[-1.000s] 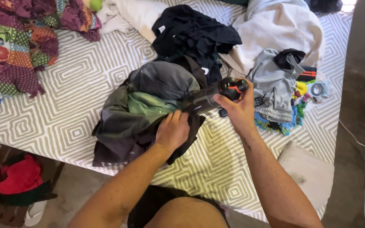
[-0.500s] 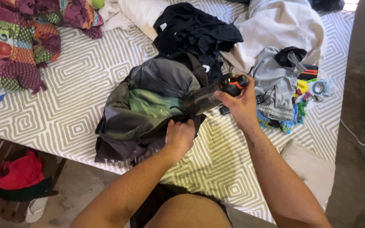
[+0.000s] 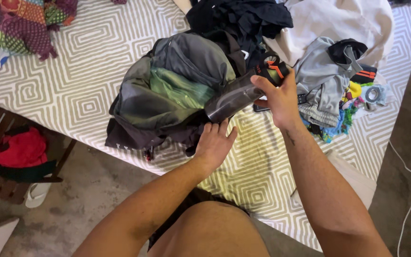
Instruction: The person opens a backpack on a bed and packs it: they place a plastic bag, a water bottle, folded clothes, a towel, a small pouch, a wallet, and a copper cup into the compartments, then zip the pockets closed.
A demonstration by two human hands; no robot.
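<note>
A backpack is seen at the bed's near edge, clothes piled to its right, a bottle held between.

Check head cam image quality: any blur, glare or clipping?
Head view: mostly sharp and evenly daylit; right hand holds the dark bottle with slight motion softness; white cloth looks near-clipped at the top; soft shadow under the left hand; no strong glare.
</note>
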